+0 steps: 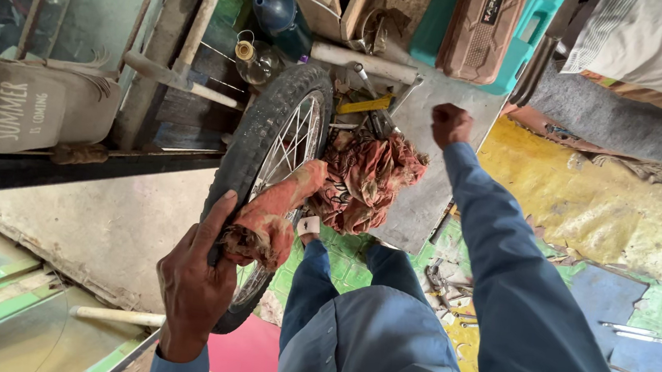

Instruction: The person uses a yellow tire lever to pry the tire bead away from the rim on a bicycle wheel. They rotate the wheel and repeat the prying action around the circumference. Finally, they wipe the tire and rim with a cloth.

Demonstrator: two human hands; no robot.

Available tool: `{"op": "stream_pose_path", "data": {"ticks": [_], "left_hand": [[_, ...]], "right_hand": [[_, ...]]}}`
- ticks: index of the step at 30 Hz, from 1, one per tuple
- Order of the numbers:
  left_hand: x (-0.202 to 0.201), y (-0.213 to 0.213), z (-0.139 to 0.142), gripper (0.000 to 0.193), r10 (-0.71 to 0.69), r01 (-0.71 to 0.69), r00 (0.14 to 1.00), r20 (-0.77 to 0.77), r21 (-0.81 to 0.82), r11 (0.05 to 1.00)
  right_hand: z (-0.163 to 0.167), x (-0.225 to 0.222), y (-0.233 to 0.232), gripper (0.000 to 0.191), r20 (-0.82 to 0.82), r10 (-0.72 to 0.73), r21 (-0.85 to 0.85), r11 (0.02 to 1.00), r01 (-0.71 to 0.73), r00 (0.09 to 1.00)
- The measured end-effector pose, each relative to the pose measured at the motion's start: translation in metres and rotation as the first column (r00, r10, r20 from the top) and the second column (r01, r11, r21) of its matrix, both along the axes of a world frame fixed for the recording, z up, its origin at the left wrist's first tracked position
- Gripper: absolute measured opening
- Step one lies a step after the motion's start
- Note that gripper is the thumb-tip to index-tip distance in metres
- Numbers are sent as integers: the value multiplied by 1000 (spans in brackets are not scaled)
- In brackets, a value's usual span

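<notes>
Against your left knee, near the middle of the view, stands the spoked wheel (273, 165) with its black tyre, upright and leaning a little toward the far clutter. Your left hand (195, 282) wraps the near part of the tyre and pins one end of a red patterned rag (276, 217) against the tread; the rest of that cloth drapes across the spokes and bunches up in a heap to the right of the rim. Your right hand (450, 125) is closed in a fist out at the far side, above a grey metal sheet (419, 186); whether it grips anything I cannot tell, since nothing shows between the fingers.

Just past the wheel lie a yellow bar tool (364, 103) and other small metal pieces, with a glass bottle (253, 59) and wooden handles to the left. Farther off sit a teal case (484, 32) and, on the right, folded cloth.

My worry is the rag: with so much of it lying slack over the spokes, any turn of the wheel could wind it in and jerk your left fingers toward the rim. Only that one hand steadies the tyre, so it could also roll or tip into the bottle and loose tools beyond.
</notes>
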State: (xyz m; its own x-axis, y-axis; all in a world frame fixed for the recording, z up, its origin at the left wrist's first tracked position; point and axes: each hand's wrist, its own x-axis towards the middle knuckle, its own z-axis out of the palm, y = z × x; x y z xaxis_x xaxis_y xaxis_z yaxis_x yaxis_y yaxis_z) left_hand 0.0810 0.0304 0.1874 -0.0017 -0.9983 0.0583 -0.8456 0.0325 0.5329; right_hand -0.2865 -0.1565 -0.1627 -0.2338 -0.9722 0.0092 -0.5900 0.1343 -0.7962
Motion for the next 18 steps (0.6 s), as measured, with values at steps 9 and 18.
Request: {"op": "stream_pose_path", "data": {"ticks": [9, 18], "left_hand": [[0, -4, 0, 71, -26, 26, 1000, -3, -6, 1000], [-3, -3, 6, 69, -5, 5, 1000, 4, 15, 1000]], "right_hand": [[6, 41, -9, 5, 370, -184, 229, 968, 103, 911], [27, 55, -38, 52, -523, 483, 178, 868, -464, 703]]}}
